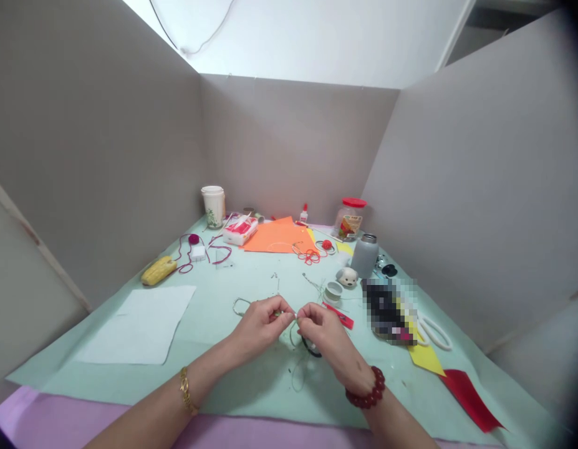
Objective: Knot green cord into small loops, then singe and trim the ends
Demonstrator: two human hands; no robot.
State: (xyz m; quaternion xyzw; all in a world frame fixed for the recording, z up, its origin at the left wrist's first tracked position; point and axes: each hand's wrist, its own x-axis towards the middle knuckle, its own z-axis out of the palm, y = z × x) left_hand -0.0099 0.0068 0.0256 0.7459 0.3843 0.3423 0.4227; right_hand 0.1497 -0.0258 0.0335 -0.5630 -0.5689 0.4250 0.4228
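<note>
The left hand [265,321] and the right hand [322,330] are meeting just below the middle of the frame, each pinching thin green cord [292,337] between thumb and forefinger, their fingertips nearly touching. The cord is hanging in a loop beneath the fingers; exactly how it is running between them is too small to tell. A gold bracelet [184,388] is circling the left wrist, and a red bead bracelet [366,398] is circling the right. Just beyond the right hand, a red tool [343,317] is lying near a spool [333,291], a toy dog head [347,277] and a grey bottle [365,257]. White scissor handles [437,334] are showing at the lower right. A white sheet [143,327] is lying at the lower left, with a yellow corn cob [158,271] sitting above it. Farther up, orange paper [277,237] is lying beside a tissue pack [240,231]
</note>
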